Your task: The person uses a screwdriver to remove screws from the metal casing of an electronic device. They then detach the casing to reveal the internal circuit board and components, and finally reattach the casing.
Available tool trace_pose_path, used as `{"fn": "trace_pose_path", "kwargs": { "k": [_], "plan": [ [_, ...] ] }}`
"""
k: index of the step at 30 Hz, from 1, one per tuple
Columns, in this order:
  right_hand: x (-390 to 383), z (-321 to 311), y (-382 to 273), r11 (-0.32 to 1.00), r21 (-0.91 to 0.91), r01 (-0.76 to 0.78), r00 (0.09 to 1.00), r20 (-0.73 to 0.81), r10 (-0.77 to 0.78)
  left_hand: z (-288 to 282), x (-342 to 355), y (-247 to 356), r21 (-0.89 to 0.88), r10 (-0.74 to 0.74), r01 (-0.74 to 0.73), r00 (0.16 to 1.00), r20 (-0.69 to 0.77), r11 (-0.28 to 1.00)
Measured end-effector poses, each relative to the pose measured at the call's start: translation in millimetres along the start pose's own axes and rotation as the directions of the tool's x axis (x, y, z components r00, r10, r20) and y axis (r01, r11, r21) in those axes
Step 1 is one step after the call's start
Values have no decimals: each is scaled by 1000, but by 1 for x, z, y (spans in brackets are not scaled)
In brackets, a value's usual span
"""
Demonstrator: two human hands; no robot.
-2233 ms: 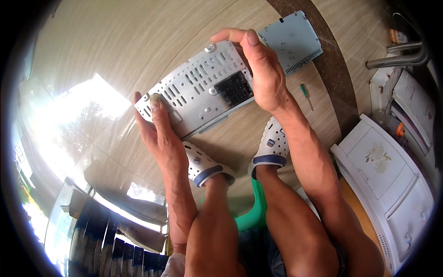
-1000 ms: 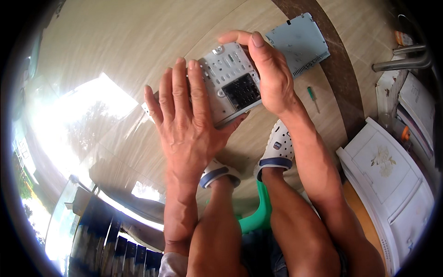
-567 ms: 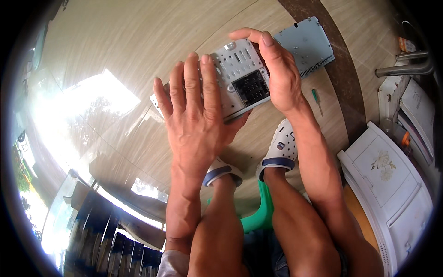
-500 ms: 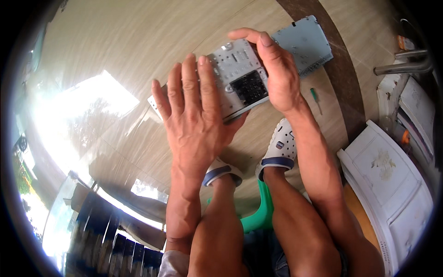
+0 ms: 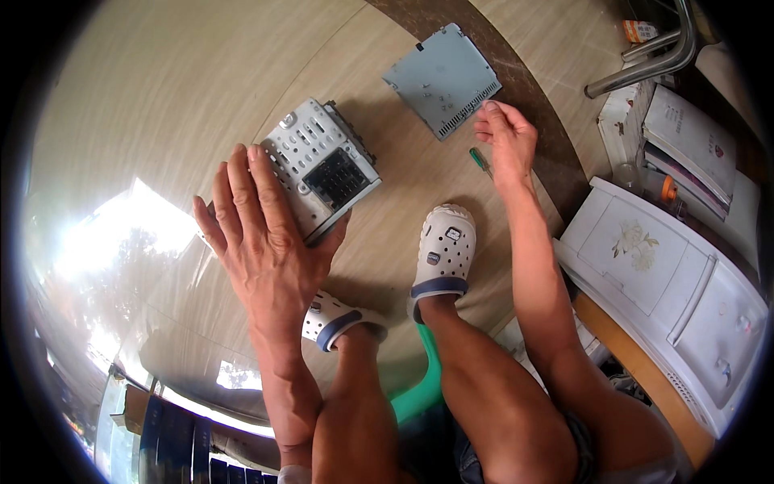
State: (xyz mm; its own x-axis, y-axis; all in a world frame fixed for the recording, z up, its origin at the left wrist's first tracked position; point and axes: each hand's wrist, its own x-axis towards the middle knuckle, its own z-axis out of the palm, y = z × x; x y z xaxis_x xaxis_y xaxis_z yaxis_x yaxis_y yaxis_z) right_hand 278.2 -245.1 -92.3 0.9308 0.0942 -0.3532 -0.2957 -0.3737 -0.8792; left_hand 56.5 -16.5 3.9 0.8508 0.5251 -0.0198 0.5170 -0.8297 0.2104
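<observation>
Glossy floor: left hand [image 5: 266,242] spread flat, steadying stiff, sharp-edged metal chassis [image 5: 322,173]; right hand [image 5: 506,139] half-curled, empty, near screwdriver [image 5: 481,163].

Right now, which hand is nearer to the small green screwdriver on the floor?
The right hand. Its fingers hang just above the green screwdriver, almost touching its handle. The left hand is far off to the left, resting on the grey metal chassis.

A home floor serves as a repair spot. Polished tiles [image 5: 161,89], a white plastic drawer cabinet [image 5: 669,274] and stacked books [image 5: 693,137] show it.
</observation>
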Motion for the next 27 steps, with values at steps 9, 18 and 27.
{"fn": "trace_pose_path", "kwargs": {
  "k": [9, 18, 27],
  "plan": [
    [30, 2, -6, 796, -542, 271, 962, 165, -215, 5, -1, -3, 34, -16, 16, 1000, 16, 999],
    [47, 13, 2, 531, -663, 528, 849, 416, -326, 5, -2, -5, 55, -9, 10, 1000, -9, 998],
    [56, 22, 4, 410, -709, 573, 819, 501, -279, 2, -1, -4, 5, -3, 3, 1000, -3, 1000]
  ]
}}
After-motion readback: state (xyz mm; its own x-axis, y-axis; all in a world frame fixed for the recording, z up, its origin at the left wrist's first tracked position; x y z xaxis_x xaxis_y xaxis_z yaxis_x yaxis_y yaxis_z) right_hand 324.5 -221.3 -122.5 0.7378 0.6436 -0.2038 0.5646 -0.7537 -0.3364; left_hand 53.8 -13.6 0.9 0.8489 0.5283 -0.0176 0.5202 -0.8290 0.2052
